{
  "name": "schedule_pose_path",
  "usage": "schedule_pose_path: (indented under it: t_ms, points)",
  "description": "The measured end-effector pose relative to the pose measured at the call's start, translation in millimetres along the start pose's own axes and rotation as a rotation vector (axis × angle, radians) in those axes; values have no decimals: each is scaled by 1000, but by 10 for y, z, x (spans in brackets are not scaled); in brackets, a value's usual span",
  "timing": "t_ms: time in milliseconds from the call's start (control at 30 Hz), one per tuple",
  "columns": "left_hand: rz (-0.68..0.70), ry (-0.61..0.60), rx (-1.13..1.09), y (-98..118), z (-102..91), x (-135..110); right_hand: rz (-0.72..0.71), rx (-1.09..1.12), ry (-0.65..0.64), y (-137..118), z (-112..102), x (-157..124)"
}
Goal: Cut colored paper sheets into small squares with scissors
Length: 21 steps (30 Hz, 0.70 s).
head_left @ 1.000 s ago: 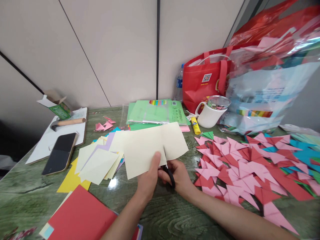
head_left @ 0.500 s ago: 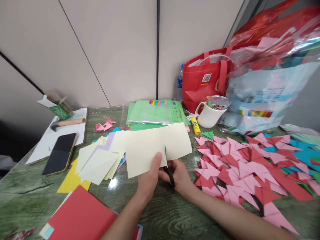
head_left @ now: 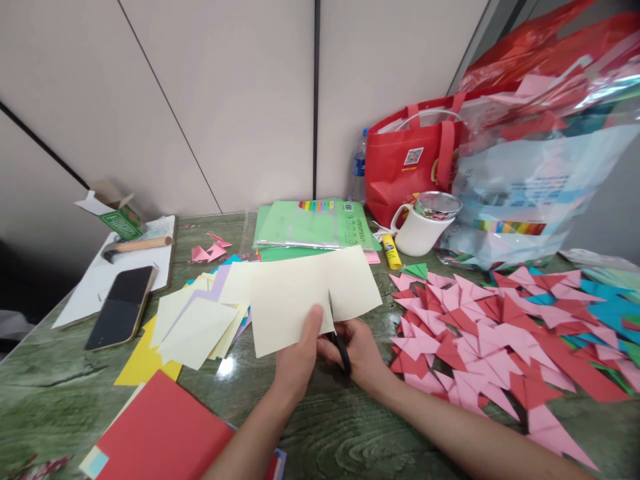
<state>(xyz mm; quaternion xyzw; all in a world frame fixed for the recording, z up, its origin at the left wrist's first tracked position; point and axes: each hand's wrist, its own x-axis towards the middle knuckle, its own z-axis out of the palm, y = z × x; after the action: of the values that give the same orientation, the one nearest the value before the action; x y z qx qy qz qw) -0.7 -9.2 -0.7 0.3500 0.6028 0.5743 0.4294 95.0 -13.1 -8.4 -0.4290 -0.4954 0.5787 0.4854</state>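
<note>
A cream sheet of paper [head_left: 290, 300] is pinched in my left hand [head_left: 297, 363], thumb on top near its lower edge. My right hand [head_left: 357, 350] is closed around the black handles of a pair of scissors [head_left: 341, 350]. The blades point away from me, in a slit that runs up from the sheet's near edge; most of the blade length is hidden by the paper. To the left lie cut cream pieces [head_left: 197, 333] over lilac and yellow paper. Red sheets [head_left: 163, 427] are stacked nearer to me.
Folded pink and red paper pieces [head_left: 480, 333] cover the right side. Behind the hands lie green paper packs [head_left: 315, 223], a yellow glue stick [head_left: 391, 252] and a white mug [head_left: 420, 230]. A phone [head_left: 120, 307] and a hammer [head_left: 137, 247] are at left; bags [head_left: 410, 180] stand back right.
Almost nothing differs. The right end of the cream sheet has shifted very slightly, and the scissor handles have turned a little. Both hands stay in place.
</note>
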Motion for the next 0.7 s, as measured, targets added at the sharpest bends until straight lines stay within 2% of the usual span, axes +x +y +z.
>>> schedule_pose_path:
  t_ms: [700]
  points:
    - [-10,-20,59,43,-5,-14,69,-42,-18,-12,-4,-2]
